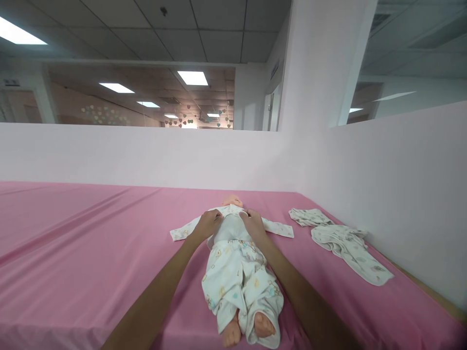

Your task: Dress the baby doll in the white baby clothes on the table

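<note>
A baby doll point(232, 200) lies on its back on the pink sheet, head away from me. It has on a white patterned baby shirt point(280, 229), opened at the front over the pale torso, sleeves spread to both sides. Patterned baby trousers point(237, 272) cover the hips and legs, and both bare feet stick out nearest me. On the left edge of the shirt, my left hand point(210, 224) is closed with its fingers bent. My right hand point(253, 222) pinches the opposite edge near the chest. The fingertips are partly hidden.
Folded white patterned baby clothes point(345, 240) lie on the right, by the wall. The pink sheet point(91, 243) covers the whole surface and has long creases at left. A low white wall point(146, 153) with windows above runs along the back and right sides.
</note>
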